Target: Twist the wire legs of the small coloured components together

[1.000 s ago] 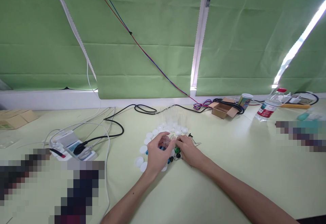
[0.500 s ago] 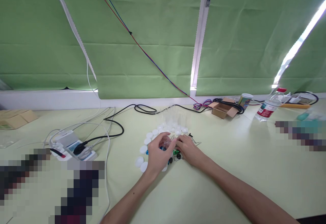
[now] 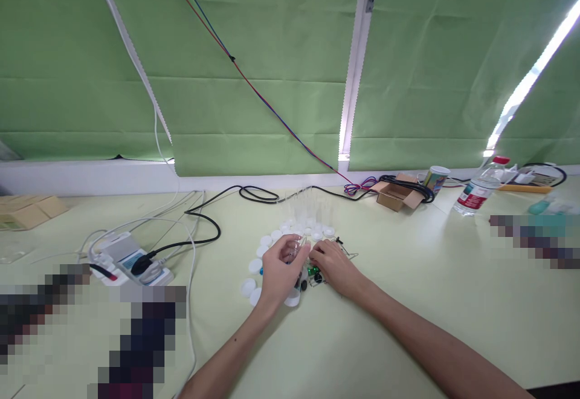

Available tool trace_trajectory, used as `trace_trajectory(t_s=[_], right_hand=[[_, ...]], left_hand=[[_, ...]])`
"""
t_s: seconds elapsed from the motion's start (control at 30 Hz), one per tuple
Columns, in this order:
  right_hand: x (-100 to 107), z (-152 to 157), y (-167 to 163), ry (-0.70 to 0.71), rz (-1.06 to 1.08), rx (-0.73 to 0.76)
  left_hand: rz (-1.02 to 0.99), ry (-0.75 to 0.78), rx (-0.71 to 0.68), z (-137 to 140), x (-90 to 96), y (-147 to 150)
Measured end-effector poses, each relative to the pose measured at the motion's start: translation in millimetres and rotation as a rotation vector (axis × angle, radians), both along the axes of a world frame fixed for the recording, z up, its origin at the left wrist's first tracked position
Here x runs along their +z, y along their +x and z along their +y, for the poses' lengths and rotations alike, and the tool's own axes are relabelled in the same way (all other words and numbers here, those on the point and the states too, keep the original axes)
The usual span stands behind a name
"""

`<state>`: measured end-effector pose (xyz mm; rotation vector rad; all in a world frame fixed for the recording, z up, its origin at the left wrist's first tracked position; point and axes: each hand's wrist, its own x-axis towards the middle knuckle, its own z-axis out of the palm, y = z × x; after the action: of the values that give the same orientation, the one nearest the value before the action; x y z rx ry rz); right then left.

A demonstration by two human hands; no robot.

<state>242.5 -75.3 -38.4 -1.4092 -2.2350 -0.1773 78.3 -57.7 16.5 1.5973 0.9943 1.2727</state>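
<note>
My left hand [image 3: 281,269] curls its thumb and fingers around a clear tube [image 3: 298,243], partly covered by the hand. Close beside it, my right hand [image 3: 333,266] has its fingers bent together over the small parts; whatever they pinch is hidden. Green pieces [image 3: 312,271] and black round pieces [image 3: 304,285] lie under and between the hands. Thin metal pieces [image 3: 351,256] lie just right of my right hand. White round caps [image 3: 248,288] curve around the left and back of the hands. One white cap [image 3: 292,298] sits by my left wrist.
Several clear tubes [image 3: 310,211] stand behind the caps. A power strip [image 3: 131,260] with cables is at left. Toward the back right are a small open cardboard box [image 3: 399,193], a can [image 3: 435,181] and a water bottle [image 3: 480,188]. A black cable [image 3: 212,236] crosses the table's back.
My left hand has shifted slightly, and the clear tube in it now shows more upright. My right hand's fingers have drawn slightly apart from my left thumb, lower toward the parts.
</note>
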Motion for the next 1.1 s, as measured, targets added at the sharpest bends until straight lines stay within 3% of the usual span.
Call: trace_trajectory(t_s=[0.83, 1.1], right_hand=[[-2.8, 1.1, 0.4, 0.047, -0.053, -0.052], [5.9, -3.5, -2.9, 0.022, -0.159, -0.069]], left_hand=[[-0.048, -0.065, -0.035, 1.9, -2.4, 0.6], [-0.035, -0.059, -0.038, 2.3, -3.0, 0.0]])
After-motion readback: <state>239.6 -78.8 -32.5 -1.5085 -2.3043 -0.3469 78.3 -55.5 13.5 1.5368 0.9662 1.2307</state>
